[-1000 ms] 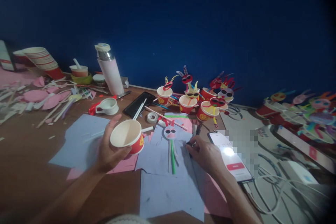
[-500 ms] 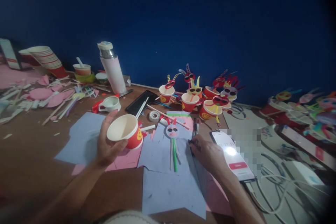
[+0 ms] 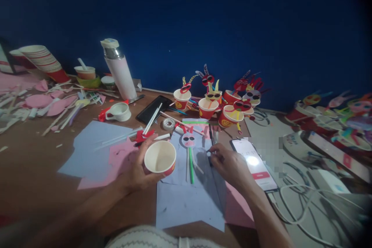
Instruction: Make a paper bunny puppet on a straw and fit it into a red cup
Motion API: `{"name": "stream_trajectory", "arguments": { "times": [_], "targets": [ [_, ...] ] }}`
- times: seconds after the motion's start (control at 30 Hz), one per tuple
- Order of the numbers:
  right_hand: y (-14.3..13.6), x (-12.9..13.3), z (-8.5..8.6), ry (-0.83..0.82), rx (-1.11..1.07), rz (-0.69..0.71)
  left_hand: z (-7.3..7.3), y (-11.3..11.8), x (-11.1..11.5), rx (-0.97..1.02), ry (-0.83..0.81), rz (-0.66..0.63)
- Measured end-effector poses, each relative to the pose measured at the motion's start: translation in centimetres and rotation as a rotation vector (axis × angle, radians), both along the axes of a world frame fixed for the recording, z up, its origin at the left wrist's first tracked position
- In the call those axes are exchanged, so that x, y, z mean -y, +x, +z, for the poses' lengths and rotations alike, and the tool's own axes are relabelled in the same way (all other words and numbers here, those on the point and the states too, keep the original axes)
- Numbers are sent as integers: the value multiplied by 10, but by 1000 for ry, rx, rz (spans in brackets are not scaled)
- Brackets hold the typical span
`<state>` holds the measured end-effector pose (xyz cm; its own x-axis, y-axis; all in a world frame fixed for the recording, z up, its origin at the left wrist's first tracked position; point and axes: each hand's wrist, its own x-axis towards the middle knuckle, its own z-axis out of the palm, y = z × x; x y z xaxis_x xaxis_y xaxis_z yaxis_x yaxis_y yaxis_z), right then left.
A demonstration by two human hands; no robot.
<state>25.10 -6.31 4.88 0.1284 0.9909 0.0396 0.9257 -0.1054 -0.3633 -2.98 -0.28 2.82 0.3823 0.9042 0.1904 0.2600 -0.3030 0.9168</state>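
My left hand (image 3: 135, 172) is wrapped round a red and white paper cup (image 3: 160, 155), its open mouth tilted up toward me. To the cup's right, a paper figure (image 3: 188, 139) with a pink face, dark eyes and red ears lies flat on pale blue sheets. A green straw (image 3: 191, 164) runs down from its head, with white strips beside it. My right hand (image 3: 228, 162) rests at the sheets' right edge, thumb and fingers pinched together. A small dark thing shows at its fingertips, too small to name. Dark pen-like sticks (image 3: 211, 133) lie just beyond.
Behind stand several finished cups (image 3: 207, 109) with paper creatures. A lit phone (image 3: 255, 170) and cables lie right. A tape roll (image 3: 168, 124), black phone (image 3: 154, 109), white mug (image 3: 119, 112) and flask (image 3: 120, 75) stand beyond the sheets. Scraps and a cup stack (image 3: 43, 60) fill the left.
My left hand has carried the paper cup rightward, closer to the paper figure, and tipped its mouth more toward me. My right hand stays at about the same spot. The view has shifted slightly.
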Motion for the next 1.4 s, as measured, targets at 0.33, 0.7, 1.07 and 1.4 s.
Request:
{"name": "stream_trajectory", "arguments": {
  "times": [0.33, 0.7, 1.07, 1.4],
  "targets": [
    [-30, 4, -7, 52, -92, 231, -3, -1, -1, -153, 17, -101],
    [-19, -4, -9, 23, 149, -69, -2, 1, 1, -162, 26, -17],
    [-18, -10, -14, -34, 158, -152, 3, 1, -1, -208, 28, -31],
    [-2, -13, -23, -64, 259, -189, 4, 3, 0, -99, -68, -54]
  ]
}}
